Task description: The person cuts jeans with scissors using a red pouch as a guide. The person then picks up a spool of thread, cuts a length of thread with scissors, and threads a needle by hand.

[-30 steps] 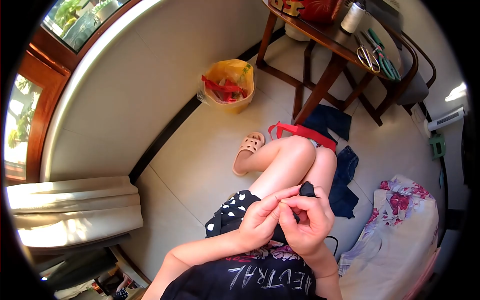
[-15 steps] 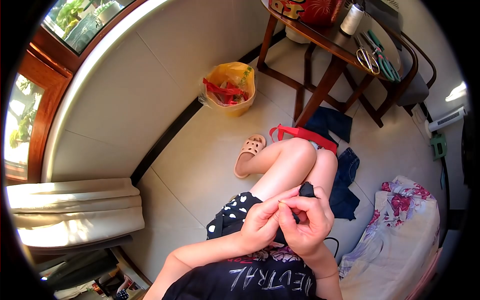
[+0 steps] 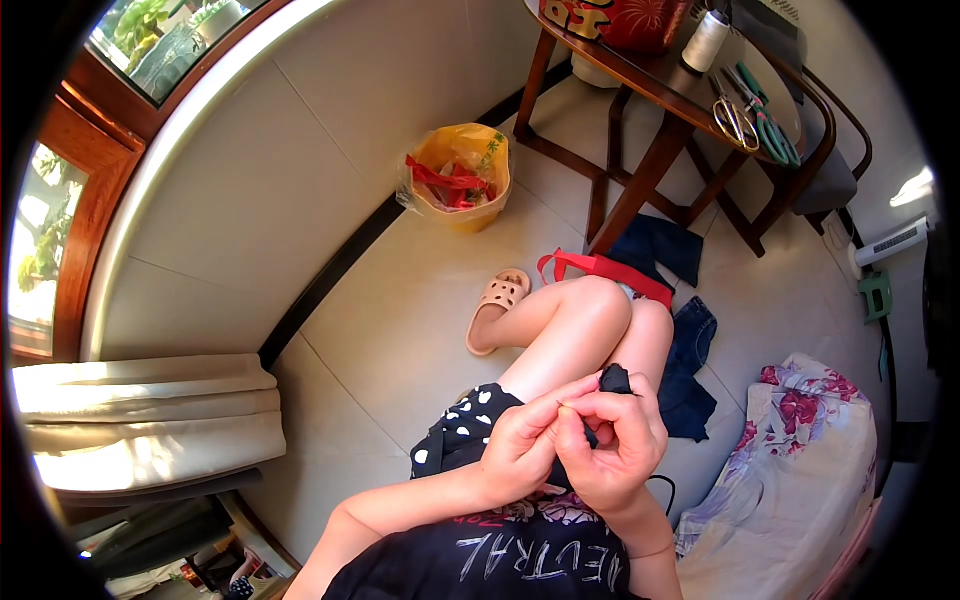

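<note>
Both hands meet over my lap, close together. My left hand is closed, its fingers stretched along a small piece of black cloth that pokes out past the fingertips. A fold of the same cloth shows lower down between the hands. My right hand makes a pinch, thumb and forefinger pressed together against the left fingers. Whatever lies in that pinch is too small to make out. Below the hands are the bare legs and black shorts with white dots.
On the wooden table are gold-handled scissors, green-handled shears and a white thread cone. A yellow bin stands by the wall. Dark blue denim pieces and a red strap lie by the legs. Floral fabric is at right.
</note>
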{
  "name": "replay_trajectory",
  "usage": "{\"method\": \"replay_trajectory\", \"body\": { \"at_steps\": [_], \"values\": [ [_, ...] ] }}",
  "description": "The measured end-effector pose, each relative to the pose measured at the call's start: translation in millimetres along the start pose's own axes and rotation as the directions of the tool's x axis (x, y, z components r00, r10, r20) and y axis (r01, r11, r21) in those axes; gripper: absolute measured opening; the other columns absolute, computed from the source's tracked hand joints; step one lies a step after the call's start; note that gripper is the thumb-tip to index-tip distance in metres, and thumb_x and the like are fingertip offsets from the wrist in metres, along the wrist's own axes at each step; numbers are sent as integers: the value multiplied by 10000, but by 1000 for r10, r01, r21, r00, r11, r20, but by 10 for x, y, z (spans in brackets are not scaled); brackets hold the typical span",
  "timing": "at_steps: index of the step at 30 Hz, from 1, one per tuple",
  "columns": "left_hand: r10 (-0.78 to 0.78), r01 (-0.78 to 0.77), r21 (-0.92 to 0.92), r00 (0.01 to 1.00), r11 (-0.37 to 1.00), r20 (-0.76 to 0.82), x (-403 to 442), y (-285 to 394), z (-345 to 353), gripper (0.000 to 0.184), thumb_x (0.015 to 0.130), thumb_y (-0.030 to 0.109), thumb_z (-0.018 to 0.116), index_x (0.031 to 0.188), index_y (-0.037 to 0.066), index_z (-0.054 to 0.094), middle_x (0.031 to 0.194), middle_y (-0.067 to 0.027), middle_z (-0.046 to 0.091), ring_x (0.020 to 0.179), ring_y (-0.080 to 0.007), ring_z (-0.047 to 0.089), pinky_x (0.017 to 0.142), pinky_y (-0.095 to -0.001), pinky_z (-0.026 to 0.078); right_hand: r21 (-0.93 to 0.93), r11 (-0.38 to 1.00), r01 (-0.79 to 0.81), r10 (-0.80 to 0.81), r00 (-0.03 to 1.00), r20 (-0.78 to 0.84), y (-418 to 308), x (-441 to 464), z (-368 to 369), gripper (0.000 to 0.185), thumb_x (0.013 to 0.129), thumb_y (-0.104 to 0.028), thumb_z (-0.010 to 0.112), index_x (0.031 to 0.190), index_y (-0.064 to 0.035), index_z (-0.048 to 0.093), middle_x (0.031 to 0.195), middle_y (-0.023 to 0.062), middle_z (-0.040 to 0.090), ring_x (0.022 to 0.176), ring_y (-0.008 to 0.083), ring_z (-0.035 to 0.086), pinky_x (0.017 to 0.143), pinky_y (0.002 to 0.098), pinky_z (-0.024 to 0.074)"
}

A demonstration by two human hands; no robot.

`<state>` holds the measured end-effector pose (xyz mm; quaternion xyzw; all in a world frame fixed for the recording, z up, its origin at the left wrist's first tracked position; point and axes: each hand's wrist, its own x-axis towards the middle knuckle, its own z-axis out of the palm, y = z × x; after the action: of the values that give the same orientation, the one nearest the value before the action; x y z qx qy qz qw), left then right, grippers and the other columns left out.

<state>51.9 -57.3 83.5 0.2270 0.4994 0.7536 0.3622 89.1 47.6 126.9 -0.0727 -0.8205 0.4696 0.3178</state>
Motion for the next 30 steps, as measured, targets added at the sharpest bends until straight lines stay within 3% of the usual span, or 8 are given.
{"method": "replay_trajectory", "body": {
  "at_steps": [6, 9, 27, 30],
  "values": [
    [44, -44, 36, 999, 998, 0, 2, 5, -3, 412, 926, 196, 379, 1254, -51, 341, 1196, -135, 470, 1016, -170, 508, 869, -296, 419, -4, 1000, 12, -12, 1000, -1, 0, 8, 18, 126, 656, 1, 641, 722, -43, 544, 631, 5, 425, 473, 50, 319, 386, 178, 251],
    [111, -109, 21, 987, 994, -114, 25, -16, 61, 344, 882, 51, 413, 1219, -17, 429, 935, -88, 609, 854, -117, 569, 791, -236, 434, -4, 1000, 6, -6, 1000, 1, -11, 14, 21, 126, 655, -1, 642, 718, -44, 541, 625, 3, 422, 472, 53, 316, 385, 180, 249],
    [136, -125, 95, 984, 988, -118, 20, 21, 61, 332, 882, 52, 416, 1204, -19, 442, 935, -91, 613, 861, -125, 576, 793, -238, 434, -21, 1000, -1, 2, 1000, 6, -17, 11, 25, 124, 678, -26, 656, 720, -36, 540, 626, 1, 409, 475, 51, 308, 394, 182, 246],
    [131, -121, 99, 986, 988, -98, 22, 25, 52, 333, 880, 50, 417, 1204, -23, 440, 943, -93, 612, 870, -126, 574, 795, -236, 432, -35, 999, 32, -28, 994, 108, -23, 15, -38, 157, 695, 36, 645, 804, 5, 537, 742, 73, 471, 538, 104, 470, 433, 205, 400]
  ]
}}
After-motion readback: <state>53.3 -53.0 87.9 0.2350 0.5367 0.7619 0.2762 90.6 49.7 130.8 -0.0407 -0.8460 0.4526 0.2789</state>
